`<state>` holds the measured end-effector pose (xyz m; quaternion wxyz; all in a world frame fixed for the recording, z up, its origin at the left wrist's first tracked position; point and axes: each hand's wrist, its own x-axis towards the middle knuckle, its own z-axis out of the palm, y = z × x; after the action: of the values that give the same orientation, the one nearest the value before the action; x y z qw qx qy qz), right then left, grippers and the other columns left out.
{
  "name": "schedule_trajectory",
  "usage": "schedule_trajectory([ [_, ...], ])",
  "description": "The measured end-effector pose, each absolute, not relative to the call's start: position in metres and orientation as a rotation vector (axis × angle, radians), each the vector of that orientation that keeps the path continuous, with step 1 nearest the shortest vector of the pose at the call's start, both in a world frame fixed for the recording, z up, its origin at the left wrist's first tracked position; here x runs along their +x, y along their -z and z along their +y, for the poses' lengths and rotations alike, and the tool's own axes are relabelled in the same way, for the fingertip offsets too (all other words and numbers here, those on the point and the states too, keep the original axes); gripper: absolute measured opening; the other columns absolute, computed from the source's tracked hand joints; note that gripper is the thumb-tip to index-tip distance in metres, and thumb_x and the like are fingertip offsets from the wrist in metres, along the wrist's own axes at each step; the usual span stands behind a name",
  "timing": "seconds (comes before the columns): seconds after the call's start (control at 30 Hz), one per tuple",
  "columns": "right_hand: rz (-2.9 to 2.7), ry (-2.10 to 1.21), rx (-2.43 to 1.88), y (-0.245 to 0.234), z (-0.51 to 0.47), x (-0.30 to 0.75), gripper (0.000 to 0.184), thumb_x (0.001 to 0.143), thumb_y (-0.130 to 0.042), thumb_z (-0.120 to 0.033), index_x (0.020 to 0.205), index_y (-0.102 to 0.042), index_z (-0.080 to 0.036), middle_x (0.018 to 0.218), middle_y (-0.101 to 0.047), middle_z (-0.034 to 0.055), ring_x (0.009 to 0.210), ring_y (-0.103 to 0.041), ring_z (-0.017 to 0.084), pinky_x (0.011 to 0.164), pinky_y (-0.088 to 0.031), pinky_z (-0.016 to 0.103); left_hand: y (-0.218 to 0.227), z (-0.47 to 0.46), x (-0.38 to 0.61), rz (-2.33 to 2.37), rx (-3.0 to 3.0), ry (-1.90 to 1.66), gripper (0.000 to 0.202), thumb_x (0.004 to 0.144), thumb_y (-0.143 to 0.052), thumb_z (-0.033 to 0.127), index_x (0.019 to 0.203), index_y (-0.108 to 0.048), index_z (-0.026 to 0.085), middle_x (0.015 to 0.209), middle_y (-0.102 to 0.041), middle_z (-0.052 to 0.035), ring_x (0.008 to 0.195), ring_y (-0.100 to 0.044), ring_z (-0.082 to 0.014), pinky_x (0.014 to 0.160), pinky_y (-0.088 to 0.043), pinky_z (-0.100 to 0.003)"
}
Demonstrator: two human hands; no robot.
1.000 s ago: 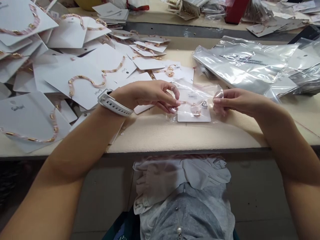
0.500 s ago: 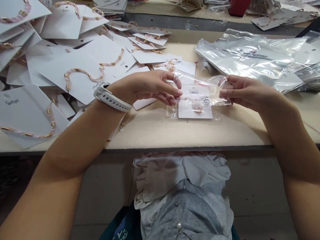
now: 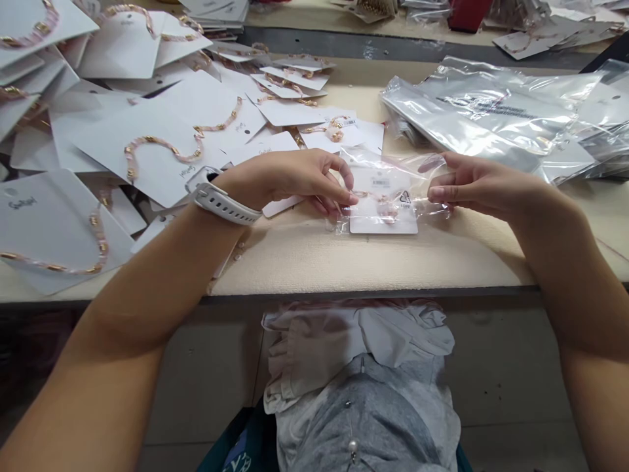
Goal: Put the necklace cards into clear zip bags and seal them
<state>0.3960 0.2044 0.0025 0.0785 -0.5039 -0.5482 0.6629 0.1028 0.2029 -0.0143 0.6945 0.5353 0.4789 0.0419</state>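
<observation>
The left hand point(image 3: 282, 183) pinches a clear plastic bag point(image 3: 393, 167) over a jewelry card point(image 3: 383, 223) on the desk point(image 3: 314, 262); the right hand's point(image 3: 484, 187) fingers point(image 3: 445, 192) spread wide at the bag's edge.

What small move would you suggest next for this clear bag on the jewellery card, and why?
I'd probably smooth the clear poly bag flat with the right hand. Its film is rumpled above the white jewellery card, the left hand has its fingers pinching the bag's left edge, and the right fingers sit open at the other edge.
</observation>
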Motion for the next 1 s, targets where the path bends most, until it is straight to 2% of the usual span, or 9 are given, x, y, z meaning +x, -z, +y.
schedule_trajectory([
  [0.17,-1.717,-1.994,-1.486,-0.003,0.204,0.395,0.044,0.072,-0.077,-0.035,0.106,-0.052,-0.023,0.060,-0.051,-0.0060,0.056,-0.048,0.010,0.054,-0.039,0.024,0.013,0.202,0.104,1.125,1.175,-0.067,0.041,0.059,-0.088,0.041,0.082,-0.064,0.018,0.066,-0.066,-0.0011,0.075,-0.068,-0.0195,0.073,-0.054,-0.033],
  [0.37,-1.755,-1.973,-1.525,-0.001,0.204,0.394,0.040,0.069,-0.080,-0.037,0.094,-0.051,-0.024,0.065,-0.054,-0.0043,0.058,-0.051,0.011,0.053,-0.041,0.025,0.016,0.202,0.102,1.117,1.186,-0.044,0.040,0.062,-0.086,0.042,0.087,-0.065,0.020,0.069,-0.066,-0.0025,0.076,-0.069,-0.0212,0.073,-0.054,-0.034],
  [0.53,-1.754,-1.965,-1.579,0.002,0.203,0.392,0.048,0.066,-0.082,-0.039,0.091,-0.045,-0.025,0.064,-0.057,-0.0049,0.058,-0.052,0.012,0.054,-0.042,0.025,0.025,0.202,0.099,1.074,1.207,-0.060,0.039,0.061,-0.086,0.043,0.085,-0.066,0.021,0.070,-0.068,-0.0024,0.073,-0.068,-0.0198,0.071,-0.054,-0.033],
  [0.73,-1.895,-1.799,-1.681,0.006,0.201,0.390,0.042,0.071,-0.079,-0.038,0.092,-0.044,-0.025,0.072,-0.062,-0.0021,0.071,-0.057,0.016,0.055,-0.037,0.026,0.025,0.200,0.102,1.076,1.259,-0.069,0.038,0.062,-0.086,0.044,0.081,-0.063,0.020,0.067,-0.067,-0.0024,0.071,-0.068,-0.0204,0.069,-0.052,-0.034],
  [1.0,-2.052,-1.619,-1.734,0.007,0.195,0.389,0.043,0.073,-0.080,-0.039,0.087,-0.042,-0.025,0.065,-0.053,-0.0009,0.069,-0.051,0.018,0.054,-0.030,0.031,0.020,0.196,0.107,1.058,1.335,-0.035,0.039,0.061,-0.085,0.046,0.074,-0.058,0.021,0.058,-0.062,-0.0004,0.059,-0.063,-0.0180,0.062,-0.047,-0.031],
])
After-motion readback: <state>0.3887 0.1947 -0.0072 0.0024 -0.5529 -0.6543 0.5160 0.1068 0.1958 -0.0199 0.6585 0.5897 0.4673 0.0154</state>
